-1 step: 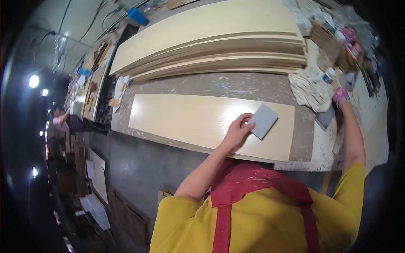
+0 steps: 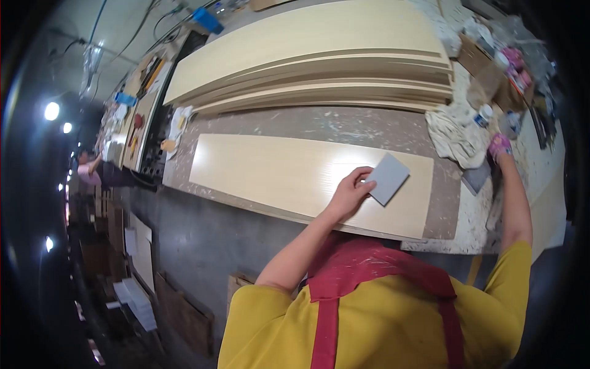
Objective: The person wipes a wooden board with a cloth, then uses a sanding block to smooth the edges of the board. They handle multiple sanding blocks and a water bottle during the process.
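My left hand (image 2: 353, 194) is closed around the edge of a flat grey sanding pad (image 2: 391, 179). Hand and pad are over the right part of a pale, smooth wooden board (image 2: 270, 169) lying lengthwise on the bench; whether the pad touches the wood I cannot tell. Out to the right, my right hand (image 2: 499, 146) wears a pink patterned glove, and its fingers are too small and hidden to read. It is beside a crumpled off-white cloth (image 2: 458, 136) and a second, darker grey pad (image 2: 476, 177).
Behind the board rises a stack of similar pale boards (image 2: 307, 46). A small white bottle (image 2: 483, 115), a cardboard box (image 2: 474, 54) and plastic bags clutter the far right. A blue container (image 2: 208, 20) stands at the back left. Another person (image 2: 89, 171) is far off left.
The whole view has shifted slightly. Both hands keep nearly the same places, and the grey pad is still in my left hand.
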Tool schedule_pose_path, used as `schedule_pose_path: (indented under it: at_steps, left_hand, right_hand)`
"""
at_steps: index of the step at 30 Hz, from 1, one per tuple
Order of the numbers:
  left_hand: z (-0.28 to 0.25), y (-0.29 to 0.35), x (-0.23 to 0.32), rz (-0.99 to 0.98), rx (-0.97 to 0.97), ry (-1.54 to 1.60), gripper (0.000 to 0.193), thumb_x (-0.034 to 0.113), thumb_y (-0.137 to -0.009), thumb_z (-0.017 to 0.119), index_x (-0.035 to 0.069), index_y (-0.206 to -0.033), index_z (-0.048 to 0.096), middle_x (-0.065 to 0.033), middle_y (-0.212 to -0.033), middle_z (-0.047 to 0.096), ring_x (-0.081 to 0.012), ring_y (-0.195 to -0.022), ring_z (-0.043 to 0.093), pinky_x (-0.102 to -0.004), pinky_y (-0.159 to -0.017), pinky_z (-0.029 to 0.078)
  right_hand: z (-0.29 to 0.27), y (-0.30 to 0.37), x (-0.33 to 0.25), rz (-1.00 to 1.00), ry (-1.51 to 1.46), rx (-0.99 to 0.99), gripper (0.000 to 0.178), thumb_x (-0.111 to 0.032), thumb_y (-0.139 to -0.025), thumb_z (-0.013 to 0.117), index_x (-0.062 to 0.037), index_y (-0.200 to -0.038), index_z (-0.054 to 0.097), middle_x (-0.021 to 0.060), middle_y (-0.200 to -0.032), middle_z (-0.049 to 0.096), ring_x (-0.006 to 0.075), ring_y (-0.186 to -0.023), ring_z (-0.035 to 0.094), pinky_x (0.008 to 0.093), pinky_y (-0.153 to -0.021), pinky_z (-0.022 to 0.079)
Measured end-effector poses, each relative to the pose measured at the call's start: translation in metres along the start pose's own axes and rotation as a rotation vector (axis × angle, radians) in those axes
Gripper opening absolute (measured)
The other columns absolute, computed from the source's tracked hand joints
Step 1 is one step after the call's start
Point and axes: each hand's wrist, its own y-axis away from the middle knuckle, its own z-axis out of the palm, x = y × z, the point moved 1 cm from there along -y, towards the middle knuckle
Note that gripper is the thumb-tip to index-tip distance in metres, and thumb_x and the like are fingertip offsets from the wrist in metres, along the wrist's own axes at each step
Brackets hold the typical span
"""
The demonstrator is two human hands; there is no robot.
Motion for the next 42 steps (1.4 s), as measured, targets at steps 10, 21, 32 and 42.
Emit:
schedule_pose_path:
  at_steps: [10,21,32,42]
  left_hand:
    - [-0.012,-0.005,0.012,-0.034,-0.044,-0.104,0.039,0.005,-0.089,0.057,0.002,-0.126,0.046,-0.0076,-0.113,0.057,-0.0144,-0.097,0.056,-0.0286,-0.083,0.048]
    - [0.093,-0.055,0.031,0.120,-0.658,-0.492,0.033,0.005,-0.088,0.057,-0.001,-0.120,0.052,-0.0124,-0.109,0.060,-0.0212,-0.100,0.058,-0.0306,-0.087,0.045]
    - [0.158,-0.070,0.008,0.724,-0.710,-1.268,0.045,0.025,-0.077,0.070,0.002,-0.113,0.055,-0.0139,-0.108,0.056,-0.0324,-0.105,0.051,-0.0420,-0.086,0.042]
    - [0.151,-0.051,-0.010,0.820,-0.615,-1.322,0.062,0.039,-0.070,0.075,0.005,-0.116,0.053,-0.0119,-0.111,0.056,-0.0292,-0.103,0.054,-0.0433,-0.092,0.035]
  right_hand:
    - [-0.070,0.042,-0.038,0.167,-0.033,0.164,0.041,-0.038,-0.086,0.051,-0.0037,-0.105,0.061,0.0207,-0.106,0.061,0.0372,-0.100,0.056,0.0433,-0.087,0.045]
    - [-0.140,0.297,-0.189,0.531,-0.946,0.404,0.017,-0.017,-0.079,0.063,-0.0069,-0.072,0.051,-0.0008,-0.070,0.056,0.0084,-0.065,0.051,0.0241,-0.056,0.040]
    - [-0.072,0.348,-0.223,0.511,-0.876,0.384,0.028,-0.009,-0.084,0.059,-0.0038,-0.111,0.053,0.0197,-0.099,0.062,0.0297,-0.093,0.062,0.0363,-0.080,0.048]
    - [-0.081,0.309,-0.248,0.351,-0.464,0.313,0.033,-0.015,-0.091,0.051,-0.0044,-0.122,0.054,0.0174,-0.108,0.062,0.0342,-0.073,0.063,0.0375,-0.066,0.052]
